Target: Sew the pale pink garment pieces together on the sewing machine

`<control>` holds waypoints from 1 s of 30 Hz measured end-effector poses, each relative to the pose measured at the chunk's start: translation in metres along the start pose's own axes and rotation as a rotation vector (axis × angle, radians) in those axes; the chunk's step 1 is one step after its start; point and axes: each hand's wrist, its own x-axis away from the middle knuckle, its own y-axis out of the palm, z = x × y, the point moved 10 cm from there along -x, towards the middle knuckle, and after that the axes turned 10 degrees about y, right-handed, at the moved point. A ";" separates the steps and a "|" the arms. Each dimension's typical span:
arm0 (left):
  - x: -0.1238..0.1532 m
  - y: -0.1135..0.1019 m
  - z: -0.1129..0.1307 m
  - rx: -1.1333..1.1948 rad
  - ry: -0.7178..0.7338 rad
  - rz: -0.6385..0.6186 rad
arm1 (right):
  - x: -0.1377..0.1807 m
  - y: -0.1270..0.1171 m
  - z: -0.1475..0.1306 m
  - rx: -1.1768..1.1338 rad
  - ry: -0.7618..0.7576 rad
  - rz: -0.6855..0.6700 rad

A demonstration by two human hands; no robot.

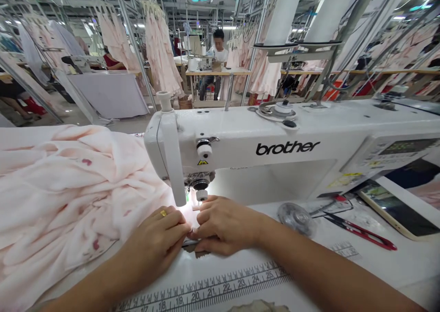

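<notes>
Right at the needle end of a white Brother sewing machine (261,151), the left hand (154,243), with a gold ring (163,213) on one finger, is curled closed, pinching the edge of the pale pink fabric (68,197). The right hand (223,225) lies just beside it, also closed on that edge, and the two hands touch. The fabric is thin and soft, heaped in loose, crumpled folds to the left of the machine's head and dotted with small dark pink marks. Its narrow edge runs under the hands toward the machine's head. On the white table (309,275), a printed ruler strip (206,289) runs along the front. Red-handled thread snips (360,229) and a clear plastic disc (295,218) lie to the right. Pink dresses (160,51) hang on racks beyond.
</notes>
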 end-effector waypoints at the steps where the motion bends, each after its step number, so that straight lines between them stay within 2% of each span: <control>1: 0.000 0.002 0.000 0.007 -0.009 -0.019 | 0.000 0.000 0.000 0.018 -0.004 -0.006; 7: 0.003 0.012 -0.005 0.022 -0.087 -0.119 | 0.001 -0.005 0.001 0.025 -0.031 -0.025; 13: 0.006 0.015 -0.007 0.029 -0.098 -0.118 | 0.000 -0.016 0.009 0.030 0.033 0.089; 25: 0.005 0.007 0.000 0.011 -0.006 -0.057 | -0.001 -0.001 -0.003 0.104 -0.016 0.093; 30: 0.002 0.005 0.005 -0.048 0.076 -0.046 | -0.001 -0.004 -0.004 0.097 -0.008 0.077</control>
